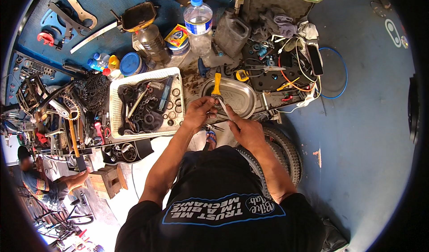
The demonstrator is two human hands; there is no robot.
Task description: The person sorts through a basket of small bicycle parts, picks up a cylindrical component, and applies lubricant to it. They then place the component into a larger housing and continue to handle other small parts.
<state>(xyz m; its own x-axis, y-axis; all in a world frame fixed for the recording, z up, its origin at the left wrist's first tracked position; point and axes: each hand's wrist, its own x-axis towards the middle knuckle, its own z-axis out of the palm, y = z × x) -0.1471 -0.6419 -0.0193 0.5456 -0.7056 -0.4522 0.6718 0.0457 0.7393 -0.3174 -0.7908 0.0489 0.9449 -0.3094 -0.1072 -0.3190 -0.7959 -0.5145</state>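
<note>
My left hand (199, 113) is closed, with thumb and fingertips pinching a small dark ring-shaped part (218, 99) over the near edge of an oval metal tray (241, 95). In my closed right hand (248, 132) is a slim, pale, pointed tool (224, 106). Its tip meets or nearly meets the ring, and its exact kind is too small to make out. A yellow-handled tool (216, 84) leans in the tray just beyond my fingers, its lower end partly hidden by them.
Left of the tray, a white plastic basket (113, 113) holds rings, tools and a dark cloth. Behind stand a clear bottle (197, 24) and a grey jug (231, 32). Tools, cables and a phone (315, 60) crowd the right. Bicycle tyres (290, 156) stand below the bench; a person (42, 180) sits far left.
</note>
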